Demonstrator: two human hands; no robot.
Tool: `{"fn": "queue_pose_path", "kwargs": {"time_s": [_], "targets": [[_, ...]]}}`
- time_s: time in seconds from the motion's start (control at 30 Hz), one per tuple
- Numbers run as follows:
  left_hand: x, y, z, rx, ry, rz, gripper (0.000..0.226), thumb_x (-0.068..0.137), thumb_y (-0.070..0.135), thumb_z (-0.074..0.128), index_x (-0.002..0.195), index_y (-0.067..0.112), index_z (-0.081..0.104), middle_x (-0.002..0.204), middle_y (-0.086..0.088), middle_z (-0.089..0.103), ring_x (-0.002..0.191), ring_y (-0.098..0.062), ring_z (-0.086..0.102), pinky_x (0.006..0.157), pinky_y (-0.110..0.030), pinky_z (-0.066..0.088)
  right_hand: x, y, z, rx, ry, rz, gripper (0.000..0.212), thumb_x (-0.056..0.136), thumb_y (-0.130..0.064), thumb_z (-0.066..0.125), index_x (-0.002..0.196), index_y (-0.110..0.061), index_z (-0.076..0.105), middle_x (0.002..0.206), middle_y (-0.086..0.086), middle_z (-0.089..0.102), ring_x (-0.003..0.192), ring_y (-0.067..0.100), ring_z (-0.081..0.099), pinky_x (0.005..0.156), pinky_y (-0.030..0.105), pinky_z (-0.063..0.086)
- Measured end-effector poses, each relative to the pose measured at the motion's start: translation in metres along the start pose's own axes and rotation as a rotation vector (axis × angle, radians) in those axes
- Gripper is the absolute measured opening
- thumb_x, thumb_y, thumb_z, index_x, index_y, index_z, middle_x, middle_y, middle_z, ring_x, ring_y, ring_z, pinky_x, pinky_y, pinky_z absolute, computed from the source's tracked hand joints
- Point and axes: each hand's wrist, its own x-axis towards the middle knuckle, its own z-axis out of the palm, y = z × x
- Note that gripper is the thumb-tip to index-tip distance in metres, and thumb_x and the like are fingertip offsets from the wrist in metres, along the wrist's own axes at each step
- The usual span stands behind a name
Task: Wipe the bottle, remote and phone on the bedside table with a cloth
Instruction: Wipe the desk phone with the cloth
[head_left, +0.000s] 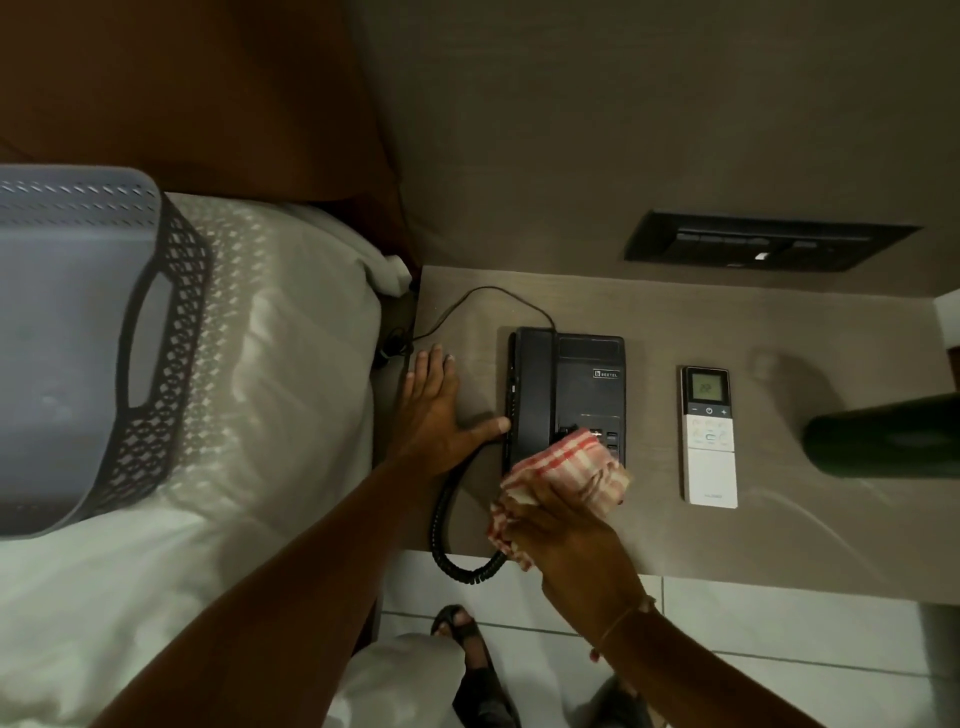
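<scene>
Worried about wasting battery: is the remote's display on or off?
On. The remote lies flat on the bedside table, and its small screen is lit with digits; they are too blurred to read.

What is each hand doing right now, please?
Left hand: open, flat on the table, thumb against the phone.
Right hand: closed on the cloth.

Dim, warm and murky throughout; brightest on the white bedding left of the phone, dappled with basket-pattern light; soft, smeared focus right of it, bowed wide-angle edges
</scene>
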Motion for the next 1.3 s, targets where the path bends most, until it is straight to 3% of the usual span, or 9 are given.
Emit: {"fn": "queue_pose_path", "kwargs": {"time_s": [0.1,0.2,0.33,0.53,0.67,0.8,0.97,1.13,1.3], "targets": [[0.0,0.001,-0.003,-0.003,-0.012,0.005,0.128,0.067,0.09,0.041,0.159,0.01,0.001,0.169,-0.011,-0.01,0.155,-0.026,-0.014,0.126,-0.045,-0.003,-0.02,0.002,-0.009,0.156,0.091,0.085,0.06,0.042,0.003,0.084,0.093,-0.025,0.076,0.105,-0.004,0.073,0.098,0.021,0.069,0.074,0.032,0.059],[-0.001,0.0,-0.003,-0.007,-0.008,0.021,0.126,0.069,0.089,0.043,0.159,0.011,0.0,0.169,-0.011,-0.01,0.154,-0.025,-0.014,0.126,-0.045,-0.004,0.001,0.017,-0.034,0.193,0.23,0.246,0.047,0.07,-0.001,0.065,0.111,-0.024,0.068,0.114,0.0,0.069,0.099,0.02,0.067,0.077,0.033,0.057],[0.0,0.0,-0.001,-0.005,-0.008,0.014,0.128,0.067,0.091,0.039,0.159,0.012,0.0,0.169,-0.011,-0.01,0.154,-0.025,-0.015,0.123,-0.041,-0.008,0.072,0.056,-0.065,0.187,0.331,0.455,0.061,0.068,0.003,0.071,0.12,-0.028,0.061,0.119,0.0,0.066,0.107,0.019,0.063,0.095,0.029,0.046],[0.002,0.001,0.0,0.034,-0.003,-0.011,0.127,0.067,0.091,0.042,0.159,0.012,0.001,0.169,-0.011,-0.008,0.155,-0.025,-0.012,0.121,-0.04,-0.007,0.124,0.073,-0.056,-0.014,0.077,0.207,0.058,0.073,0.003,0.067,0.124,-0.025,0.063,0.142,-0.004,0.051,0.137,0.023,0.036,0.107,0.033,0.033],[0.0,0.0,-0.001,0.019,-0.002,0.007,0.127,0.069,0.09,0.041,0.159,0.009,0.002,0.169,-0.013,-0.007,0.155,-0.027,-0.011,0.125,-0.043,-0.005,0.1,0.065,-0.045,-0.095,0.016,0.108,0.061,0.063,0.002,0.077,0.119,-0.019,0.067,0.133,0.005,0.059,0.128,0.032,0.047,0.106,0.042,0.031],[-0.002,0.002,-0.004,0.018,-0.027,0.008,0.127,0.068,0.089,0.038,0.159,0.009,0.0,0.169,-0.012,-0.011,0.154,-0.026,-0.015,0.126,-0.045,-0.004,0.048,0.042,-0.025,-0.032,0.087,0.046,0.05,0.061,-0.01,0.082,0.109,-0.02,0.072,0.118,0.006,0.069,0.113,0.031,0.061,0.097,0.045,0.044],[-0.004,0.005,-0.006,0.016,-0.017,0.004,0.123,0.074,0.085,0.048,0.159,0.01,0.0,0.169,-0.011,-0.011,0.154,-0.025,-0.015,0.126,-0.044,-0.004,-0.016,0.006,-0.006,0.156,0.013,-0.04,0.048,0.046,-0.009,0.091,0.087,-0.03,0.077,0.098,-0.009,0.074,0.094,0.013,0.07,0.081,0.028,0.057],[-0.005,0.005,-0.007,0.001,-0.021,0.004,0.125,0.069,0.088,0.04,0.159,0.01,0.001,0.169,-0.01,-0.011,0.154,-0.024,-0.015,0.126,-0.044,-0.004,-0.006,0.024,-0.041,0.271,0.301,0.251,0.046,0.072,-0.003,0.053,0.106,-0.028,0.071,0.118,-0.005,0.067,0.108,0.013,0.062,0.08,0.028,0.056],[-0.005,0.005,-0.007,-0.006,-0.011,0.007,0.125,0.07,0.087,0.042,0.159,0.01,0.001,0.169,-0.011,-0.01,0.154,-0.025,-0.015,0.126,-0.044,-0.003,0.06,0.096,-0.072,0.172,0.326,0.586,0.063,0.071,0.007,0.066,0.123,-0.029,0.061,0.135,-0.002,0.057,0.126,0.023,0.05,0.101,0.041,0.045]]}}
